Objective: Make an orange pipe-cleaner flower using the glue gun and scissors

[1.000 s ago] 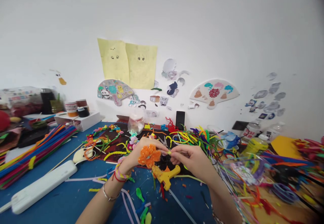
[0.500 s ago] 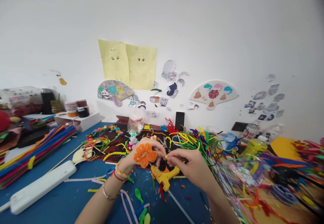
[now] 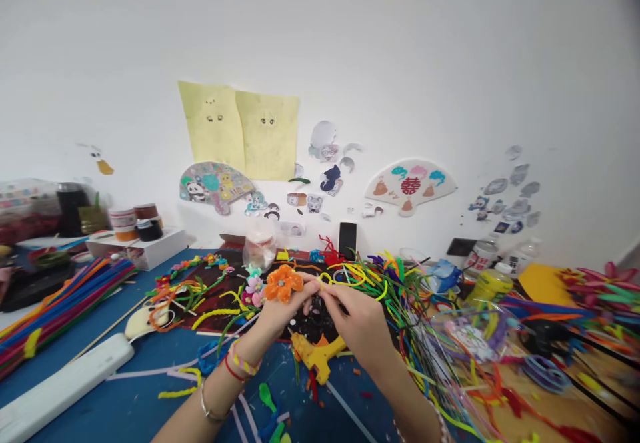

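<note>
My left hand [image 3: 289,306] and my right hand [image 3: 357,319] meet over the middle of the table, fingertips pinched together. A small yellow piece [image 3: 320,283] sits between the fingertips; its kind is too small to make out. An orange fuzzy flower [image 3: 283,283] with a silvery centre shows against the back of my left hand; whether it is worn or held there, I cannot tell. Below the hands lies a yellow hot glue gun [image 3: 316,356]. Its front end and the dark mat [image 3: 225,294] are partly covered by things and hands.
Pipe cleaners [image 3: 370,279] heap up behind and right of my hands. A bundle of coloured pipe cleaners [image 3: 65,313] and a white power strip [image 3: 65,386] lie left. At the wall stand a phone [image 3: 348,239], a clear jar [image 3: 259,249] and bottles [image 3: 493,284].
Both hands have risen slightly, away from the glue gun, still pinching together. The orange flower has moved up with my left hand. The whole view has shifted a little.
</note>
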`<move>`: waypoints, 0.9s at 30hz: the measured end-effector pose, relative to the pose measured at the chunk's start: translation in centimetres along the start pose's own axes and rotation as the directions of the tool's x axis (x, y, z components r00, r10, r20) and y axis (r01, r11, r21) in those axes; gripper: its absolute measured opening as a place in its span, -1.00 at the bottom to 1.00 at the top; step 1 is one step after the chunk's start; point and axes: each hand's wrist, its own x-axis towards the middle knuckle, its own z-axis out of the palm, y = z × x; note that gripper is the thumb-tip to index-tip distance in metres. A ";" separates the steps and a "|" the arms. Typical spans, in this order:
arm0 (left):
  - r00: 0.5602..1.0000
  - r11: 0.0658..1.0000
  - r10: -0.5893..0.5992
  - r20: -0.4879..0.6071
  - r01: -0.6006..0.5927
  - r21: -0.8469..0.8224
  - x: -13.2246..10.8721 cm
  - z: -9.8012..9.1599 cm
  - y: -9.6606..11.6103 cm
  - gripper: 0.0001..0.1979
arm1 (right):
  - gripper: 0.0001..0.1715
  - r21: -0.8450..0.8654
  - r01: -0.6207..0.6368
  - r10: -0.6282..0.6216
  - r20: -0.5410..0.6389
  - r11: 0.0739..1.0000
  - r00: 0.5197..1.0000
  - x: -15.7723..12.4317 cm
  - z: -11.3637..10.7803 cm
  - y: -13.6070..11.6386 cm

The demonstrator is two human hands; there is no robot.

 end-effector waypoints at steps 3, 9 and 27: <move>1.000 0.998 -0.017 0.010 0.016 0.065 0.1 -0.5 0.4 -0.83 | -0.77 -0.043 0.037 -0.032 0.113 0.998 0.993 0.0 0.0 0.5; 0.987 0.984 -0.041 0.155 0.012 0.180 0.4 -1.9 0.4 -0.80 | -0.77 -0.041 0.055 -0.047 0.183 0.998 0.982 0.2 -0.5 1.1; 0.950 0.982 -0.091 0.300 0.036 0.185 0.8 -3.3 0.1 -0.85 | -0.82 0.022 0.008 -0.012 0.166 1.000 0.986 0.4 0.5 1.7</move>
